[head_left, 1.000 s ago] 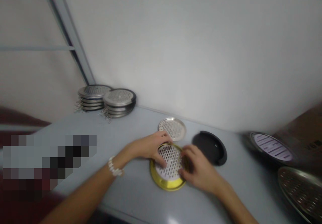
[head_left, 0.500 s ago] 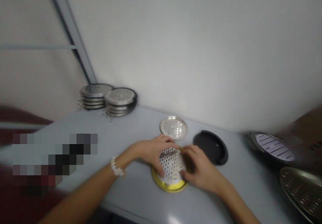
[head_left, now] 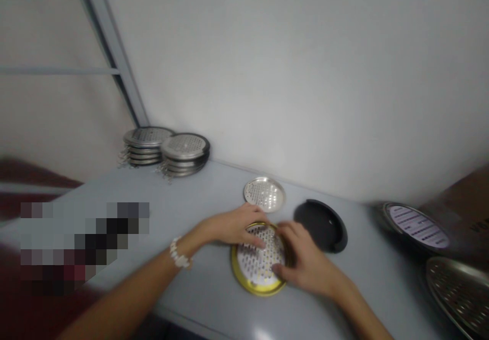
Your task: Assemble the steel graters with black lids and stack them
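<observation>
The perforated metal disc [head_left: 260,258] has settled squarer inside its gold ring [head_left: 240,279], now showing nearly all round. Both lie on the grey table [head_left: 198,197] between my hands, with a black round lid [head_left: 323,225] just right. My left hand [head_left: 233,226] rests half-open, fingertips on the disc; my right hand [head_left: 305,261] curves around the ring's right side, though I can't tell whether it grips.

Perforated metal disc [head_left: 460,296] — cut off, lower right

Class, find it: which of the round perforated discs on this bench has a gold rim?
The disc under the left hand and right hand: its rim is gold. The loose disc beyond it, the left stack and the right stack are silver.
</observation>
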Demonstrator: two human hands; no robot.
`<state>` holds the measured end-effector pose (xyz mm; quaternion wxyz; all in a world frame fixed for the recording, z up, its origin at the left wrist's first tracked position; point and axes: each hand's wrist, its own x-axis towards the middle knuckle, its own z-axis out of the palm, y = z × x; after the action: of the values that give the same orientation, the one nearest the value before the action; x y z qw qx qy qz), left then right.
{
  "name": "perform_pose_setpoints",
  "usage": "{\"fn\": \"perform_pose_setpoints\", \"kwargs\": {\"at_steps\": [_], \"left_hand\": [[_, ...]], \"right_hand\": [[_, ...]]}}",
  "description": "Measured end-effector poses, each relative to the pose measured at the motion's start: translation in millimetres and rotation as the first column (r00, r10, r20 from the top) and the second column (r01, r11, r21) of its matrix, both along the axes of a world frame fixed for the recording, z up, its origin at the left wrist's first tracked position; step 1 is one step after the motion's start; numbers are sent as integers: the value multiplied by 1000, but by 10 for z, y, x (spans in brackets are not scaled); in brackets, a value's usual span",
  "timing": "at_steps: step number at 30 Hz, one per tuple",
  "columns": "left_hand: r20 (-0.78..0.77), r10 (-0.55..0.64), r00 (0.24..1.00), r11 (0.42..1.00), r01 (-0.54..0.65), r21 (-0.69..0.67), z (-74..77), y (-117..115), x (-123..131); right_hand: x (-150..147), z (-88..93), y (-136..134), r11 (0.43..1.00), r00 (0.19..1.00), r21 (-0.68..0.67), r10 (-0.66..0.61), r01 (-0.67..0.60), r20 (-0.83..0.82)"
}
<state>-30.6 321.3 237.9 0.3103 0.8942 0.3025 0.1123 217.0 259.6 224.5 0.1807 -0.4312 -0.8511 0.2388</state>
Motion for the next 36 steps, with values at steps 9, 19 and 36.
{"fn": "perform_pose_setpoints", "kwargs": {"at_steps": [9,19,36], "left_hand": [[92,198,976,980,-200,7,-89,50,78],[63,173,983,981,-178,81,-123,52,94],[-2,310,951,950,-310,31,-83,84,72]], "right_hand": [[-20,-36,1,1000,1000,23,-11,11,8],[-30,22,8,1000,1000,2,-21,21,12],[-19,44,4,1000,1000,-25,-13,13,0]]}}
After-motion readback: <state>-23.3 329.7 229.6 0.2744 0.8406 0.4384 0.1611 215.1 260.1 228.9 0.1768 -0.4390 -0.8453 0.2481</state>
